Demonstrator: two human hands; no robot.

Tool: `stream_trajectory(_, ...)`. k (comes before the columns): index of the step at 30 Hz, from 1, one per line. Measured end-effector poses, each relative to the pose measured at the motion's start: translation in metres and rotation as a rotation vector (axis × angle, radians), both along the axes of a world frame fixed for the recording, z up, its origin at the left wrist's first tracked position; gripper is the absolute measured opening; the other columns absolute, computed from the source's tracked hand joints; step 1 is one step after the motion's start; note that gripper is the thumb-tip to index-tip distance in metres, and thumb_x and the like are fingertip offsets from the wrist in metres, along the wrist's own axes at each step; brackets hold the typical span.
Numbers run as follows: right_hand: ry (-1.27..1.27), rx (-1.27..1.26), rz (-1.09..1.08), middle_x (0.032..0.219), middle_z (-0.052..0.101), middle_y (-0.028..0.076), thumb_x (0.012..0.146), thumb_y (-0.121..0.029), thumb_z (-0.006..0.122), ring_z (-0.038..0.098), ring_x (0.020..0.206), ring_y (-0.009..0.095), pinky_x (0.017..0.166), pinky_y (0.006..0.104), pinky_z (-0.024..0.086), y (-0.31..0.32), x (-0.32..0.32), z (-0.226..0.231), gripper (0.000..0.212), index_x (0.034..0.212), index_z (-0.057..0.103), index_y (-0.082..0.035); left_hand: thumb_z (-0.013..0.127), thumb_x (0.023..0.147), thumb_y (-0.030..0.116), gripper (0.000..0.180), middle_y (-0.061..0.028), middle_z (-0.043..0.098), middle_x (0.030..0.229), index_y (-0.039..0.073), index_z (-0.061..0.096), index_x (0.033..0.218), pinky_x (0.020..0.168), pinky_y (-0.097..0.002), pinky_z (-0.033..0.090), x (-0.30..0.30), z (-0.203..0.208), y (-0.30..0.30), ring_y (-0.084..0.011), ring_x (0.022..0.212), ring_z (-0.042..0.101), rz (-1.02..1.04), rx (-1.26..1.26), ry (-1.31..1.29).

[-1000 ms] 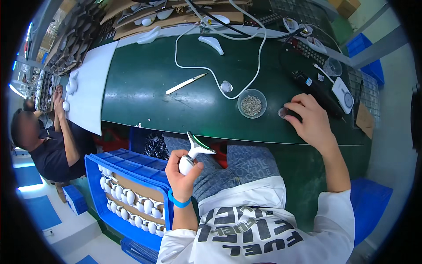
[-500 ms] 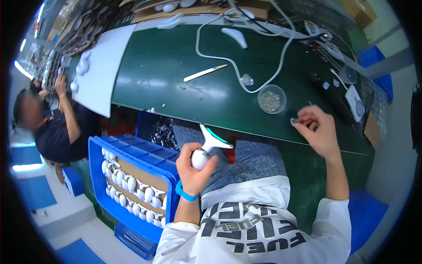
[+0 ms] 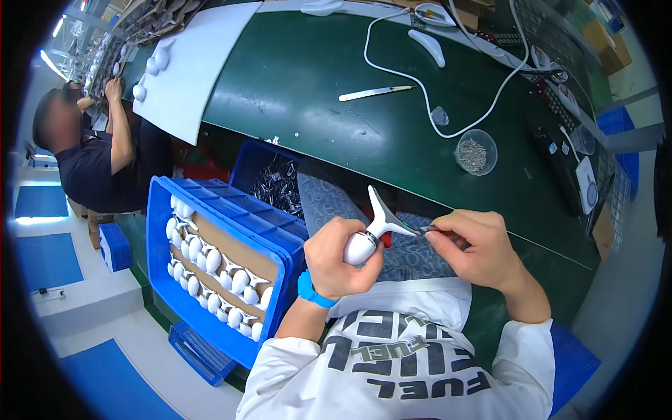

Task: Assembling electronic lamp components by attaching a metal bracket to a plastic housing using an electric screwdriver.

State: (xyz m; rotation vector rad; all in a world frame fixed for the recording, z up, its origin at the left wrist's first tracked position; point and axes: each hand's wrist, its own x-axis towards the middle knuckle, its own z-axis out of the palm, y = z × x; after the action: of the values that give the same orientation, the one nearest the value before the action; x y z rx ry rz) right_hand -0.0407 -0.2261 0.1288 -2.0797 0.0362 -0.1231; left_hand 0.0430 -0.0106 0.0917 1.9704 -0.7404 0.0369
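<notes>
In my left hand (image 3: 336, 259) is a white handheld massager (image 3: 360, 248) with a rounded handle and a wide forked head. My fingers wrap round its handle, and the head points up and away from me. My right hand (image 3: 476, 245) is closed in a pinch at the right tip of that head. A small shiny piece (image 3: 425, 229) shows between thumb and finger there; its exact kind is too small to tell. Both hands are above my lap, in front of the green table's (image 3: 315, 133) near edge.
To my left, a blue crate (image 3: 217, 350) holds rows of white massagers on cardboard. Behind it, a blue bin (image 3: 241, 164) contains dark pieces. On the table are tweezers (image 3: 374, 93), a round tub of small metal parts (image 3: 473, 155) and a white cable (image 3: 420, 80). A co-worker (image 3: 98, 154) sits far left.
My right hand has come from over the table's edge to the massager's head with the small shiny piece. The massager sits further right in view, and the view has shifted.
</notes>
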Motion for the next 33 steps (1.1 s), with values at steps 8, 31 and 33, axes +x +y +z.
stream_trajectory(8, -0.013, -0.015, 0.033, 0.069, 0.064, 0.009, 0.077, -0.002, 0.074, 0.061, 0.054, 0.018, 0.047, 0.0272, 0.046, 0.002, 0.004, 0.001, 0.009, 0.084, 0.068, -0.001, 0.075, 0.06, 0.005, 0.024, -0.0111, 0.06, 0.068, 0.002, 0.061, 0.08, 0.049, -0.0309, 0.046, 0.0, -0.003, 0.002, -0.0259, 0.054, 0.06, -0.01, -0.006, -0.006)
stream_trajectory(31, -0.42, -0.769, 0.203, 0.064, 0.052, 0.008, 0.057, -0.011, 0.061, 0.048, 0.048, 0.013, 0.037, 0.0234, 0.039, 0.046, 0.006, -0.032, 0.024, 0.075, 0.06, 0.004, 0.071, 0.052, 0.005, 0.025, -0.0071, 0.062, 0.064, 0.002, 0.062, 0.076, 0.053, -0.0249, 0.046, -0.006, 0.006, 0.006, -0.0141, 0.055, 0.06, 0.168, 0.047, 0.076)
stream_trajectory(33, -0.44, -0.864, 0.207, 0.063, 0.053, 0.008, 0.057, -0.012, 0.06, 0.047, 0.048, 0.012, 0.037, 0.0223, 0.038, 0.05, 0.005, -0.032, 0.025, 0.075, 0.061, 0.006, 0.071, 0.053, 0.005, 0.026, -0.0072, 0.063, 0.064, 0.002, 0.062, 0.077, 0.054, -0.0252, 0.047, -0.008, 0.004, 0.006, -0.0141, 0.055, 0.06, 0.2, 0.057, 0.106)
